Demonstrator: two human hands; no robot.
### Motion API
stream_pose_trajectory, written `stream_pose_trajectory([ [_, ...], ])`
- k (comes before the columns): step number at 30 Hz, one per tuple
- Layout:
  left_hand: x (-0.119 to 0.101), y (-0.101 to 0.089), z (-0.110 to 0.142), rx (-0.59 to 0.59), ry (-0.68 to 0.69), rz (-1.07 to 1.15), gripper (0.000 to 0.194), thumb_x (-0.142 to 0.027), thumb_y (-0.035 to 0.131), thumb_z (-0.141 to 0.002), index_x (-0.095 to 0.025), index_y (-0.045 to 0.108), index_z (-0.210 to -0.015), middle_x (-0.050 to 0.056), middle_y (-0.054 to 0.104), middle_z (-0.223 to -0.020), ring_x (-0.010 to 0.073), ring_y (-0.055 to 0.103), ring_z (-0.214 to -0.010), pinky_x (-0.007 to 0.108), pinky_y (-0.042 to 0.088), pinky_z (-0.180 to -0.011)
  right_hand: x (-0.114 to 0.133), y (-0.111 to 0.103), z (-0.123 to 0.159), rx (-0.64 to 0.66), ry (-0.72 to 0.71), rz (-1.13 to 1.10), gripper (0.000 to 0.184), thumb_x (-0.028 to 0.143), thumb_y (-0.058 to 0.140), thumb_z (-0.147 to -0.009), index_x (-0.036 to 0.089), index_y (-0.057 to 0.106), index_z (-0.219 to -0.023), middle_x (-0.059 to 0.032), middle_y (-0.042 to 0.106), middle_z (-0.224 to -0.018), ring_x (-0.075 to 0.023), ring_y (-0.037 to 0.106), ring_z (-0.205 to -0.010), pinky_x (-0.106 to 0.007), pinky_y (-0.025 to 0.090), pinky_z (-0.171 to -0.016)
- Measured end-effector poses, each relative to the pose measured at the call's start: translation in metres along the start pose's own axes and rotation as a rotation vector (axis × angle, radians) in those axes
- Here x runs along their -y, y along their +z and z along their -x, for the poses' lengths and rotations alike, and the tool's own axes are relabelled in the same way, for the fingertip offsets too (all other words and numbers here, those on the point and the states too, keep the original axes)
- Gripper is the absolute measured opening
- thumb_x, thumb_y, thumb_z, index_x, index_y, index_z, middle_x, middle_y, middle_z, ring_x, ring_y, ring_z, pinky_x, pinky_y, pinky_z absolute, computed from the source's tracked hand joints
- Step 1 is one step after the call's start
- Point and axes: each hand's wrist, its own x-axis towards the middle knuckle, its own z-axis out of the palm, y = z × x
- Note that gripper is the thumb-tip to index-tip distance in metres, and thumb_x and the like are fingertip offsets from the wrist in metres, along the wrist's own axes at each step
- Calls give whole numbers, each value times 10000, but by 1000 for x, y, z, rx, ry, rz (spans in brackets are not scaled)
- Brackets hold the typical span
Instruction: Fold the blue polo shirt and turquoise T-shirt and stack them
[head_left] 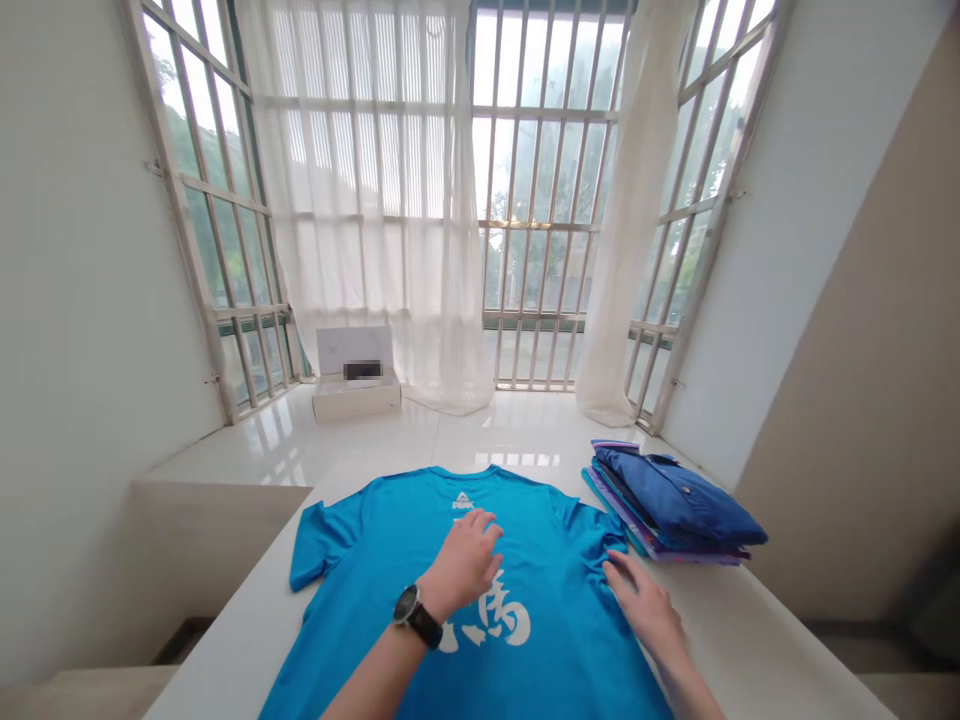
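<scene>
Over blue shirt (390, 545), bottom cut off — left hand (461, 565) spread; right hand (649, 607) — can't tell grip.

Single head-worn view. Camera is set above the shirt (555, 570), facing forward and tilted down across the table (772, 640) toward the window (540, 270). Left hand (466, 560) and right hand (645, 605) are near, low in frame; window is farther off. Wide field reaches left wall (67, 300) and right wall (810, 220).
</scene>
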Motion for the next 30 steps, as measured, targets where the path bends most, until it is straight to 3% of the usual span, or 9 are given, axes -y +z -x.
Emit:
stream_pose_trajectory([
  [5, 10, 41, -84, 51, -59, -42, 445, -402, 454, -961, -226, 552, -1358, 118, 513, -1455, 346, 341, -1418, 588, 263, -1160, 2, 8, 9, 62, 43, 188, 588, 661, 425, -808, 337, 667, -1234, -57, 677, -1295, -365, 587, -1199, -574, 476, -958],
  [9, 30, 64, -119, 31, -191, -80, 577, -506, 385, -967, -243, 435, -1478, 143, 373, -1566, 415, 205, -1470, 722, 104, -1135, 0, 17, 10, -14, 5, 251, 640, 656, 358, -861, 331, 563, -1372, -73, 661, -1317, -365, 576, -1207, -575, 469, -960],
  [12, 46, 77, -129, 44, -250, -89, 658, -641, 341, -937, -302, 411, -1498, 119, 305, -1609, 438, 140, -1486, 739, 40, -1122, -2, 24, 6, -51, -26, 300, 660, 663, 339, -874, 317, 544, -1397, -94, 616, -1377, -375, 533, -1260, -587, 441, -983],
  [16, 57, 86, -134, 65, -259, -99, 704, -700, 278, -921, -335, 370, -1516, 104, 270, -1626, 445, 129, -1487, 734, 28, -1119, -7, 25, 0, 70, 23, 288, 664, 691, 416, -813, 301, 629, -1307, -113, 603, -1388, -393, 490, -1311, -609, 416, -1015],
  [18, 58, 87, -135, 63, -249, -100, 708, -699, 265, -924, -331, 361, -1521, 103, 259, -1630, 442, 128, -1488, 729, 24, -1121, -9, 23, -2, 70, 51, 200, 692, 685, 438, -788, 250, 642, -1287, -139, 599, -1383, -398, 491, -1311, -604, 408, -1041],
  [21, 59, 87, -136, 59, -245, -91, 708, -691, 271, -927, -316, 371, -1518, 104, 268, -1627, 437, 119, -1491, 716, 28, -1131, -12, 17, 1, -27, 62, -28, 709, 663, 452, -794, 186, 620, -1291, -166, 552, -1416, -369, 501, -1311, -536, 411, -1082],
  [26, 59, 79, -133, 44, -260, -71, 717, -682, 385, -902, -269, 435, -1486, 111, 282, -1619, 418, 45, -1504, 668, 43, -1160, -5, 10, 6, -63, 124, -388, 661, 620, 534, -810, 142, 611, -1260, -168, 519, -1415, -322, 573, -1238, -393, 504, -1007],
  [30, 50, 67, -136, -37, -252, 92, 646, -531, 559, -876, -182, 512, -1418, 160, 304, -1599, 424, 112, -1489, 631, 74, -1174, 26, 16, 5, -81, 133, -445, 699, 605, 512, -846, 141, 516, -1370, -190, 386, -1509, -322, 623, -1163, -416, 544, -961],
])
